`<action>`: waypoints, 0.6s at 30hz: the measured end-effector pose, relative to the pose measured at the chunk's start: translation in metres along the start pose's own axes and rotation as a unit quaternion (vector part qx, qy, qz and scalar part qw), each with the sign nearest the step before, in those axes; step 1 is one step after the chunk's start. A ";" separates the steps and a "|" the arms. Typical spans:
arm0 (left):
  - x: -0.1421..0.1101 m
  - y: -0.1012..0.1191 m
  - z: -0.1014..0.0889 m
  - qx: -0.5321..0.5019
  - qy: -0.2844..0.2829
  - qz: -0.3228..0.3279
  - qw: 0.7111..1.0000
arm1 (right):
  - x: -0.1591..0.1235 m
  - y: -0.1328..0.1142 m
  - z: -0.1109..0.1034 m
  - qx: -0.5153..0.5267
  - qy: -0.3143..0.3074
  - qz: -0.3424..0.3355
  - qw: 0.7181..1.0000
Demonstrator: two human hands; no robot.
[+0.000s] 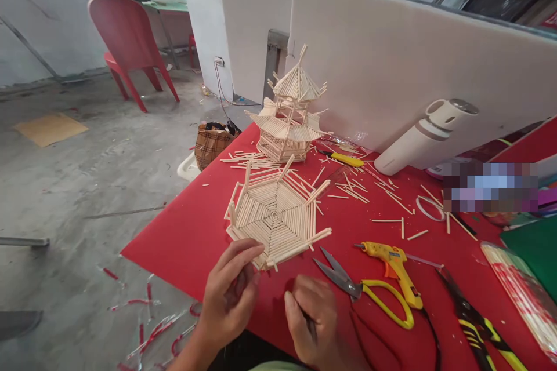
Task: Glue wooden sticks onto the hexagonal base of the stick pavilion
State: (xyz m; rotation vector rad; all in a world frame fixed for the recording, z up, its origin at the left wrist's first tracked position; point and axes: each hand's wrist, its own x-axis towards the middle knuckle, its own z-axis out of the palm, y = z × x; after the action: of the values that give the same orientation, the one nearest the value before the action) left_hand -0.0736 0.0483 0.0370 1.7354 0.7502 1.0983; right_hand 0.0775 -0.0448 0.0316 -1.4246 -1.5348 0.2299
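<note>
A flat hexagonal panel of glued wooden sticks (276, 214) lies on the red table (183, 243). My left hand (228, 295) is at the panel's near edge, fingers curled and touching it. My right hand (313, 319) rests on the table just right of it, fingers closed round a thin dark thing I cannot make out. Behind the panel stands a small stick pagoda (290, 113) with two tiered roofs.
Yellow-handled scissors (361, 290) and a yellow glue gun (394, 266) lie right of my right hand. Black-and-yellow cutters (474, 319), loose sticks (391, 197), a yellow knife (343, 157), a white bottle (424, 136), a bag of sticks (522, 295). A red chair (126, 40) stands on the floor.
</note>
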 end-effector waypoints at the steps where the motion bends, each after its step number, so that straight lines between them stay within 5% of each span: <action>1: 0.000 0.000 -0.001 0.000 0.008 -0.001 1.000 | 0.001 0.000 0.001 -0.006 0.004 0.003 1.000; 11: 0.006 -0.003 -0.006 0.110 0.128 0.000 0.986 | 0.012 0.009 0.024 -0.039 0.115 -0.065 0.990; 18: 0.001 -0.004 -0.004 0.166 0.141 0.033 0.975 | 0.007 0.007 0.021 -0.031 0.083 -0.095 0.992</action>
State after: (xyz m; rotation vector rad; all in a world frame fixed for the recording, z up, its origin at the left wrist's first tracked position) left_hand -0.0770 0.0518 0.0344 1.9124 1.1109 1.3414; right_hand 0.0677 -0.0273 0.0195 -1.3018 -1.5383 -0.0517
